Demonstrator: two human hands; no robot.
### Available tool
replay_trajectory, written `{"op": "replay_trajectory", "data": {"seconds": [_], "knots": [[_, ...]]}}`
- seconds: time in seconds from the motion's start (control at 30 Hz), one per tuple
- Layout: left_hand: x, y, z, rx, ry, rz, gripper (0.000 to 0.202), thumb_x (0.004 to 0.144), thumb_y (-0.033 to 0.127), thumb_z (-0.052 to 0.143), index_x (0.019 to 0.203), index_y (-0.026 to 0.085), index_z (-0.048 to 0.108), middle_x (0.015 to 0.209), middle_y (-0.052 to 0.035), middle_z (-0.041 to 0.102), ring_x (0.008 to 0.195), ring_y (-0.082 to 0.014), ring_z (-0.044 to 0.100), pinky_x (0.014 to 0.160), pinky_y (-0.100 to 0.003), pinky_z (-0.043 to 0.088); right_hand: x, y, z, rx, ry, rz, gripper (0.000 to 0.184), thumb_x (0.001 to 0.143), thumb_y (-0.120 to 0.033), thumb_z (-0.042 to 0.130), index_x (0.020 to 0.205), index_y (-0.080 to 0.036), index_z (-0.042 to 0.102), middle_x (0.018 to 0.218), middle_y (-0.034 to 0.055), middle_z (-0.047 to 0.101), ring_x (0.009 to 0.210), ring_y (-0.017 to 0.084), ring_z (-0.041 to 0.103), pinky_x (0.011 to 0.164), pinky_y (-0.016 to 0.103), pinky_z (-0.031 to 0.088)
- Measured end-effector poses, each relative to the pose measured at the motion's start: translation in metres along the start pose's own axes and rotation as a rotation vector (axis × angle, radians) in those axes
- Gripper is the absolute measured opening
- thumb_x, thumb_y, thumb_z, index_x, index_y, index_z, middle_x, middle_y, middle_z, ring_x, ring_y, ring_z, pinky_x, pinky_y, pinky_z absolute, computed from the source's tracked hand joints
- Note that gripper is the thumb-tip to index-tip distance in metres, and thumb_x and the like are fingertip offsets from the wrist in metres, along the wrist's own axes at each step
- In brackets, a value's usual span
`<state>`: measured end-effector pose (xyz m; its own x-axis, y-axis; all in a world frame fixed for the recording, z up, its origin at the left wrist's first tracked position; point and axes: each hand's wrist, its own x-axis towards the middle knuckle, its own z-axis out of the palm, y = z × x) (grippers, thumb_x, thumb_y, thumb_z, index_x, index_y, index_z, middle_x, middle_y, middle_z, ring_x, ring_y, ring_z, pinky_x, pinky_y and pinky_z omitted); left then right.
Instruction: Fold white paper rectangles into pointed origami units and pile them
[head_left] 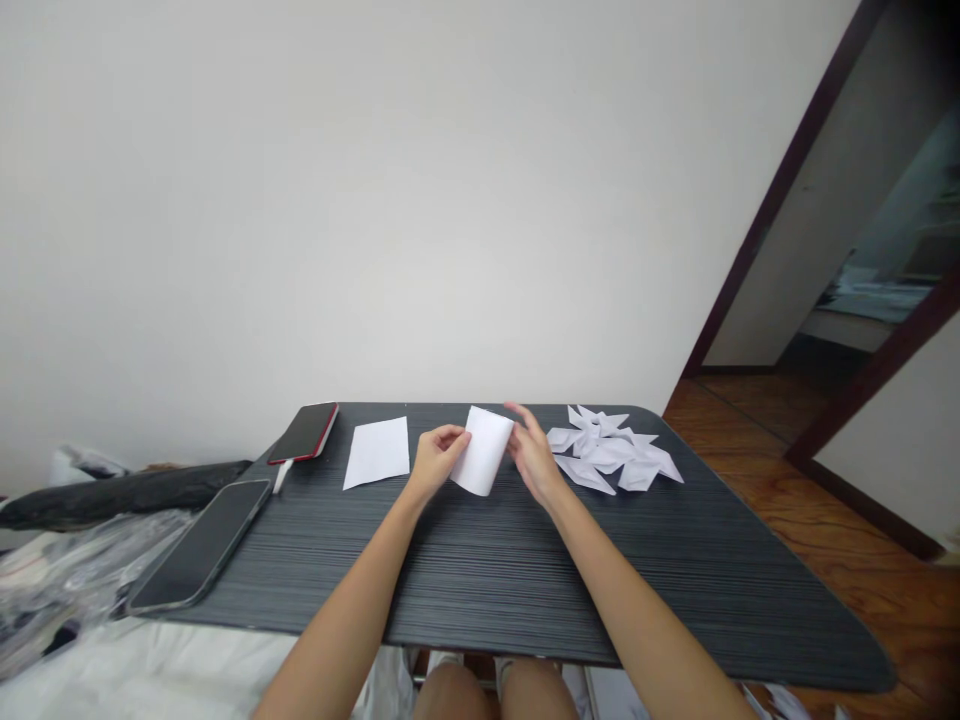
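Observation:
A white sheet of paper [482, 452] is held above the dark table, bent into a curve between my two hands. My left hand [439, 458] pinches its left edge between thumb and fingers. At the right edge, my right hand [532, 455] grips the paper with some fingers partly hidden behind it, while one finger sticks up past the top corner. To the left, a stack of white paper [377, 453] lies flat on the table. Several folded white paper pieces [611, 450] with pointed tips lie in a pile to the right of my right hand.
The black wood-grained table [510, 580] stands against a white wall [450, 200]. At its left are a phone [202, 545] and a dark device with a red edge [304, 432], with a white plug attached. Plastic-wrapped items [97, 560] lie beyond the left edge. A doorway opens at right.

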<state>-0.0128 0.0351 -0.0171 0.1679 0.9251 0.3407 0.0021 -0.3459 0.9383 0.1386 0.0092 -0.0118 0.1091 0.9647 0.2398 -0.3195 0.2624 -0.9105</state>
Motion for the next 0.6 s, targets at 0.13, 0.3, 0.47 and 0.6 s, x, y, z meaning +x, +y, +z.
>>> {"op": "replay_trajectory", "data": {"seconds": [0.13,0.3,0.47,0.6], "knots": [[0.0,-0.006,0.001,0.165,-0.016,0.044,0.023,0.069,0.034,0.055,0.072,0.012,0.06,0.073,-0.0049,0.063,0.066,-0.0151,0.057,0.061,-0.024,0.043,0.003,-0.004,-0.007,-0.264,-0.092,-0.135,0.026,0.069,-0.037,0.052,0.087,-0.019,0.055,0.077,0.002,0.059,0.065,0.013,0.052,0.058,0.023,0.04],[0.006,0.005,-0.013,0.48,0.025,0.185,0.024,0.077,0.029,0.043,0.082,0.014,0.06,0.088,-0.0084,0.062,0.084,-0.0185,0.056,0.077,-0.03,0.042,0.003,0.011,-0.013,-0.642,0.003,-0.17,0.03,0.066,-0.04,0.052,0.05,-0.016,0.046,0.047,-0.0031,0.041,0.048,0.01,0.036,0.045,0.021,0.028],[0.01,0.031,-0.084,1.18,0.762,0.044,0.042,0.078,0.028,0.041,0.117,0.013,0.043,0.13,-0.0179,0.03,0.121,-0.0297,0.023,0.095,-0.051,0.015,0.001,0.014,-0.012,-0.689,0.033,-0.176,0.031,0.069,-0.041,0.048,0.051,-0.016,0.044,0.047,-0.0026,0.04,0.048,0.01,0.034,0.045,0.022,0.027],[-0.002,0.023,-0.15,1.356,0.738,-0.187,0.046,0.078,0.039,0.037,0.113,0.01,0.047,0.132,-0.0222,0.023,0.123,-0.0371,0.01,0.088,-0.063,0.01,-0.001,0.011,-0.008,-0.685,-0.014,-0.176,0.031,0.069,-0.042,0.048,0.053,-0.015,0.048,0.049,-0.0013,0.042,0.049,0.01,0.035,0.046,0.022,0.028]]}}
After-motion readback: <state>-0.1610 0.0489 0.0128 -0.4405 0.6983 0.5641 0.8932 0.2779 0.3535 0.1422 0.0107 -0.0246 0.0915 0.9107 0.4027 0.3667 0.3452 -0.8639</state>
